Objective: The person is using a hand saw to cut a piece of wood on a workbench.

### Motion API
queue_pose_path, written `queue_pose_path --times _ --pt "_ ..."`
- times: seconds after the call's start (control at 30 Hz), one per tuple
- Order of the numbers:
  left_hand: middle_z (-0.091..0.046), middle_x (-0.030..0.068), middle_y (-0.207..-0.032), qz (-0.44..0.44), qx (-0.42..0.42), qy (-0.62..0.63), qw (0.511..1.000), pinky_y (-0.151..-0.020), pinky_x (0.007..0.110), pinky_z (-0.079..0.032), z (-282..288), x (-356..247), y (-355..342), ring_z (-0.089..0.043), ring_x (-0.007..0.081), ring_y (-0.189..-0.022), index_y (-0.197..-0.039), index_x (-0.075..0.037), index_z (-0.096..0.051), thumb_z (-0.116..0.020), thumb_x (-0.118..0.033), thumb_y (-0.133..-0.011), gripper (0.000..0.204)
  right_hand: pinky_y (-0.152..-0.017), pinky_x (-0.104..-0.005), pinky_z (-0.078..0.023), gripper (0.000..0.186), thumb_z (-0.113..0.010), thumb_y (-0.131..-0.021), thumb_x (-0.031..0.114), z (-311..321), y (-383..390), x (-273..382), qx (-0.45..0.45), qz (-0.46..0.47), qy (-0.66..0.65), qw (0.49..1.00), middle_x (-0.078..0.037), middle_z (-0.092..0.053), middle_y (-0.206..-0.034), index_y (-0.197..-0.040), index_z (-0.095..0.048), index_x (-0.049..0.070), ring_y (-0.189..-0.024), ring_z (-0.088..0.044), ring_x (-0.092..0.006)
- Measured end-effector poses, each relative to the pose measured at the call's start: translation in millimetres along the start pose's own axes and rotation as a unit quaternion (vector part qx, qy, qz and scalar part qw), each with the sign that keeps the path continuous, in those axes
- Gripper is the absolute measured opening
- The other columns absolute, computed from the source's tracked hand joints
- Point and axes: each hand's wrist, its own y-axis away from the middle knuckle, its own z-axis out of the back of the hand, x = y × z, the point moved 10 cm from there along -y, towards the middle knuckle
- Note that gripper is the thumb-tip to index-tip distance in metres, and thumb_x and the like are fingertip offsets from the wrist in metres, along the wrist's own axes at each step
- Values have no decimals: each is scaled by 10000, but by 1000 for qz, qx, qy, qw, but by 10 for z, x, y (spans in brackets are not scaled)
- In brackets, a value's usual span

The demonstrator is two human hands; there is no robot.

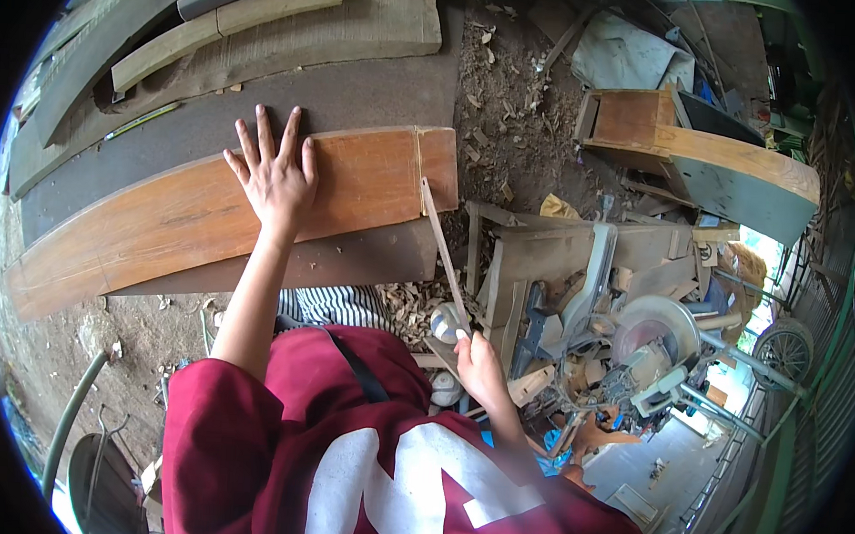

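A long reddish-brown wooden board (374, 177) lies across a dark sheet-topped work surface (378, 93). My left hand (276, 186) rests flat on the board, fingers spread, pressing from above. My right hand (483, 370) is closed round the near end of a saw (445, 244) with a long narrow blade; the fingers hide its handle. The blade's far end meets the board near its right end, along a pale line that runs across it. How deep any cut goes there, I cannot tell.
Curved wooden planks (274, 60) are stacked at the far left, with a thin yellow-green strip (140, 121) beside them. A cut-off machine with a round disc (655, 332) stands at right among scraps. Beyond it is a wooden box-like piece (737, 180). Shavings (416, 309) litter the ground.
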Motion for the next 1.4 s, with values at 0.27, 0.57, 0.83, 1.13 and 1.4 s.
queue_pose_path --times 0.27,0.57,0.83,1.13,1.4 --pt "-225 60 -1344 -2 10 -1 1000 -975 514 -82 5 4 -1 -176 305 -1237 -1228 -303 -363 -374 -373 -828 406 -580 -425 -415 264 -398 -840 176 -85 -298 187 -23 23 41 999 -235 -533 -648 -704 -476 -37 -654 -539 -377" --pt "-244 68 -1335 -3 15 -8 1000 -970 524 -79 -28 -2 -12 -198 317 -1226 -1221 -300 -373 -377 -373 -827 401 -592 -418 -413 265 -387 -850 186 -167 -101 7 29 -13 42 999 -215 -538 -663 -753 -484 -41 -672 -536 -375" --pt "-237 73 -1338 -11 8 -23 1000 -967 526 -89 -97 -40 3 -199 321 -1226 -1229 -314 -357 -369 -390 -829 407 -569 -413 -414 252 -406 -849 169 -152 -307 7 -22 22 -5 1000 -210 -538 -644 -715 -489 -27 -623 -542 -355" --pt "-210 80 -1348 -20 14 -47 999 -973 521 -72 -65 -14 -8 -131 313 -1249 -1263 -274 -306 -365 -393 -835 448 -466 -435 -396 304 -412 -852 205 -187 -141 74 -46 46 -60 996 -233 -513 -563 -671 -471 -32 -542 -520 -387" --pt "-304 90 -1303 -108 -6 511 853 -993 411 -170 1722 -262 -526 -229 220 -1230 -1276 -92 -273 -187 -458 -854 566 -499 -378 -419 193 -557 -755 90 517 -5 1030 79 285 48 954 -195 -541 -696 -888 -462 -11 -639 -558 -339"
